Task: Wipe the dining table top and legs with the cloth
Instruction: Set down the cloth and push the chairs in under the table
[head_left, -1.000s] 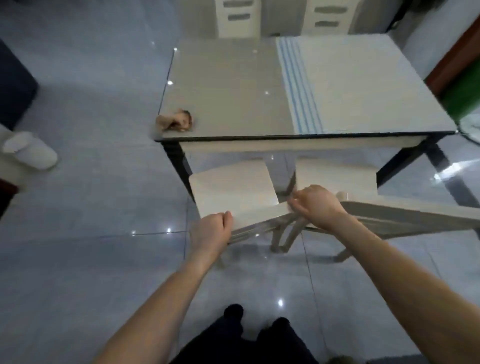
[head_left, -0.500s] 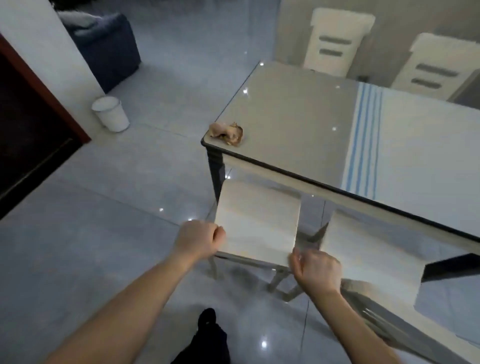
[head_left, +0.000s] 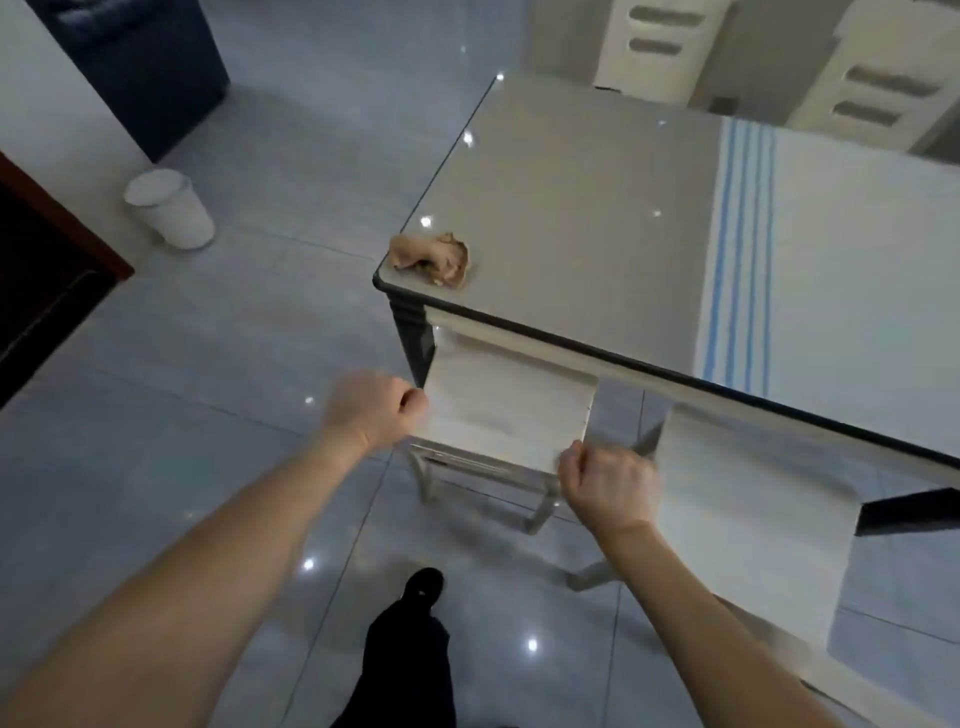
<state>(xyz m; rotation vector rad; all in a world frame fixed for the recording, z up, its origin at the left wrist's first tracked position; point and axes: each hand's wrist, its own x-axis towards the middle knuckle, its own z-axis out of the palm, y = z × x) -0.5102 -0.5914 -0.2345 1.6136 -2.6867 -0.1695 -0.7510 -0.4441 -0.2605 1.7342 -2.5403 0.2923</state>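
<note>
left hand (head_left: 371, 410) and right hand (head_left: 608, 486) gripping chair back (head_left: 504, 410) sides, its top hidden under table (head_left: 571, 208), crumpled cloth (head_left: 431, 258) on corner

A white bin (head_left: 171, 208) stands on a glossy grey tiled floor (head_left: 208, 415) dotted with light reflections, with a white wall (head_left: 52, 104) and a brown door frame (head_left: 78, 228) just left of it, a dark blue sofa (head_left: 145, 62) behind it, and two pale slotted chairs (head_left: 660, 67) well off to its right.
</note>
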